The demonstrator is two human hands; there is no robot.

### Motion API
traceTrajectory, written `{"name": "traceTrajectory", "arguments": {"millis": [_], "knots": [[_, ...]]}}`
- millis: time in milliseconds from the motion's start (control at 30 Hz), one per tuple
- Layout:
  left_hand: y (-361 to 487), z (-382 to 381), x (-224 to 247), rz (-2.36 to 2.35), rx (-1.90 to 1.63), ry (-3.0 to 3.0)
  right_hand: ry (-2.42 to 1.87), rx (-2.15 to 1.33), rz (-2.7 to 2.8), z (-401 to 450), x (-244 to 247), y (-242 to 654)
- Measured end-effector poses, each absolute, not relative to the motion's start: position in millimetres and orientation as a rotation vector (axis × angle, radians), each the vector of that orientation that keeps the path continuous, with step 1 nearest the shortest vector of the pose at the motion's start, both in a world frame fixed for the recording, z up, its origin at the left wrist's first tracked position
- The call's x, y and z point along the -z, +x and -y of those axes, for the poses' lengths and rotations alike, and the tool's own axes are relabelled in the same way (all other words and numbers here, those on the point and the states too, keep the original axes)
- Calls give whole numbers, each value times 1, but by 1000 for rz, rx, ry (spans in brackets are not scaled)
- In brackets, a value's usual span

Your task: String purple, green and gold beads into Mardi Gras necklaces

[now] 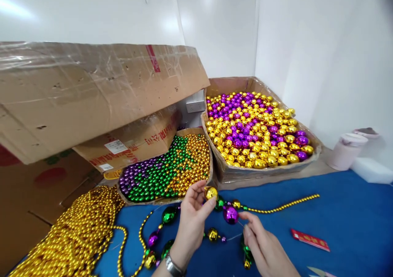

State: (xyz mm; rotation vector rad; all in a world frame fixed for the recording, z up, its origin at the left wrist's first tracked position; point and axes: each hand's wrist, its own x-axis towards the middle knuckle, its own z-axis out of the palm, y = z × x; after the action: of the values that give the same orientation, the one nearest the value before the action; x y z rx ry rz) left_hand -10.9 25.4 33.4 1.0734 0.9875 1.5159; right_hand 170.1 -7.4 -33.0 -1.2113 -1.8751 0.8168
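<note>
My left hand pinches a shiny gold bead between thumb and fingers, just in front of the smaller box. My right hand holds a thin thread close to a large purple bead on a part-strung necklace of green, purple and gold beads lying on the blue table. A strand of small gold beads runs from it to the right.
A big cardboard box of gold and purple beads stands at the back right. A smaller box holds purple, green and gold beads. Gold bead strands pile at left under cardboard flaps. A red packet and pale tubs lie right.
</note>
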Motion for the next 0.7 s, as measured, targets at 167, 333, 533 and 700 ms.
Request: {"name": "traceTrajectory", "arguments": {"millis": [167,333,533,700], "knots": [[-9,-22,-30,-985,-1451,1094,-1148,-1033,1759,6,35,167],[-7,-17,-32,-988,-1408,1123,-1099,-1129,1670,4,34,166],[-16,-18,-40,-1017,-1389,1117,-1016,-1243,1493,4,46,168],[-60,-48,-43,-1330,-1478,1344,-968,-1325,1373,6,41,173]]}}
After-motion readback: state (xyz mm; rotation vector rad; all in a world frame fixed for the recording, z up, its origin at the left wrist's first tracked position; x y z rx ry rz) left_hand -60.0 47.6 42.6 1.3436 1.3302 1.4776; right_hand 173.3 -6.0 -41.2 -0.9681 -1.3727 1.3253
